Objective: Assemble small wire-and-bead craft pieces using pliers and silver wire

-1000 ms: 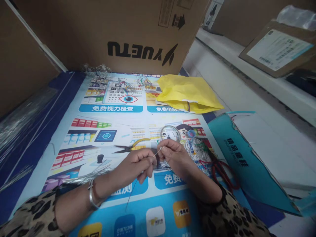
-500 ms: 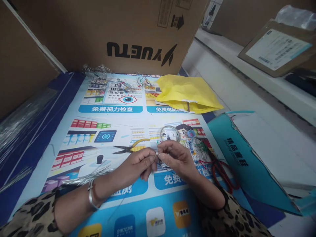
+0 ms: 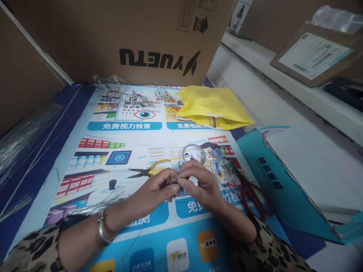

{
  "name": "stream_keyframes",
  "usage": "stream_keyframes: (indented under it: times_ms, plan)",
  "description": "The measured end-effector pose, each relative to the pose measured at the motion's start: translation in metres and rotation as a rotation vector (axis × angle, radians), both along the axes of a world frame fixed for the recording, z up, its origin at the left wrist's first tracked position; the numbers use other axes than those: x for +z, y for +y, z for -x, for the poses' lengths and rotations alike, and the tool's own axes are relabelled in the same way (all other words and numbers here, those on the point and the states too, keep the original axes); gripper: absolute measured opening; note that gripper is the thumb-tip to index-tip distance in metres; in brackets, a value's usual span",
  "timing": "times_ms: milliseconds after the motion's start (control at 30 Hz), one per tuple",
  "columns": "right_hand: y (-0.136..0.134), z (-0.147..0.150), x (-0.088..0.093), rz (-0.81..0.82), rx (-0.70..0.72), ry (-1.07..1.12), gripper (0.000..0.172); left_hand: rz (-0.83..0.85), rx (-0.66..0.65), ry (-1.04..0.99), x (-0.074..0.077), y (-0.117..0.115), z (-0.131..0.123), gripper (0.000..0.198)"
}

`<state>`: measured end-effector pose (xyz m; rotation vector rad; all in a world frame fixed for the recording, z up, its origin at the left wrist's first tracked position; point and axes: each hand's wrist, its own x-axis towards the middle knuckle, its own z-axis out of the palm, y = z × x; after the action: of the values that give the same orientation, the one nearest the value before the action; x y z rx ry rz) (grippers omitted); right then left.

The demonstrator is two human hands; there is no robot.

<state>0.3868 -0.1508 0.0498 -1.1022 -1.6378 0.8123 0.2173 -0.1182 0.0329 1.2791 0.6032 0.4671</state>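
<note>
My left hand [image 3: 163, 186] and my right hand [image 3: 200, 183] meet fingertip to fingertip over the printed mat, thumbs and forefingers pinched. The small pearly bead seen between them a moment before is now hidden by the fingers. Just beyond them lies a clear round dish or ring [image 3: 193, 155]. Pliers with yellow handles [image 3: 147, 172] rest beyond my left hand, jaws pointing left. To the right of my right hand is a tangle of thin wires with coloured bits [image 3: 224, 172], beside red-handled scissors [image 3: 256, 196]. A small blue round cap [image 3: 218, 153] sits behind the tangle.
A large cardboard box [image 3: 136, 34] stands at the back. A yellow bag [image 3: 212, 104] lies before it, near small wire tangles [image 3: 141, 99]. A teal box [image 3: 263, 177] leans at right. Straight thin wires [image 3: 96, 207] lie by my left forearm, with plastic wrap [image 3: 25, 139] at far left.
My fingertips have closed together and lowered slightly, covering the pearly bead that showed between them. The whole view has shifted a little; the things on the mat stay in place.
</note>
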Motion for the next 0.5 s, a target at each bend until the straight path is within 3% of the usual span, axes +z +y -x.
stream_keyframes:
  times_ms: [233, 367, 500]
  plan:
    - [0.007, -0.013, 0.002, 0.024, 0.008, -0.091, 0.011, 0.031, 0.04, 0.073, -0.005, 0.0, -0.001, 0.026]
    - [0.029, -0.036, -0.002, -0.107, -0.236, -0.477, 0.012, 0.116, 0.12, 0.042, -0.006, -0.001, -0.003, 0.023]
    - [0.049, -0.048, -0.017, -0.129, -0.259, -0.79, 0.018, 0.139, 0.131, 0.032, -0.005, -0.001, -0.004, 0.021]
